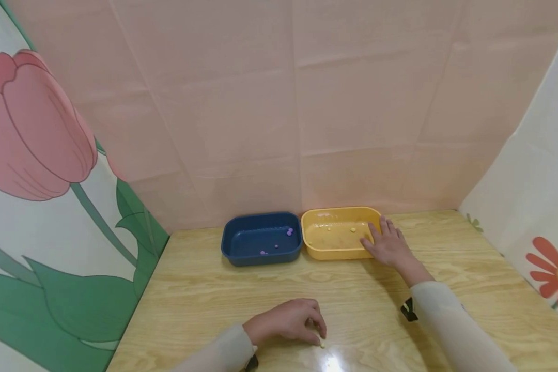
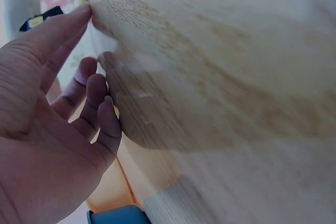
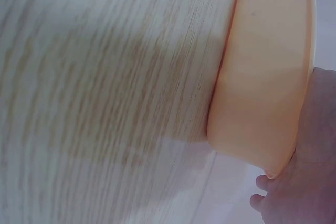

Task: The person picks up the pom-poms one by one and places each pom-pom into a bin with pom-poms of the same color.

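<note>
Low in the head view, my left hand point(image 1: 294, 321) is close over the table, thumb and index fingertip together. They pinch a small pale-yellow bead point(image 1: 323, 344) right at the tabletop. In the left wrist view the other fingers of this hand point(image 2: 63, 114) curl loosely. My right hand point(image 1: 390, 247) lies over the right end of the yellow tray point(image 1: 337, 254), fingers spread and straight. In the right wrist view the hand overlaps the tray's rim point(image 3: 310, 40). A few yellow beads point(image 1: 353, 230) lie scattered in that tray.
Left of the yellow tray, close against it, stands a dark blue tray point(image 1: 260, 259) with several purple beads point(image 1: 289, 232) inside. Both trays stand at the back of the wood-grain table point(image 1: 190, 299), before a pink cloth wall point(image 1: 242, 129). Flower-printed panels point(image 1: 37, 129) flank the table.
</note>
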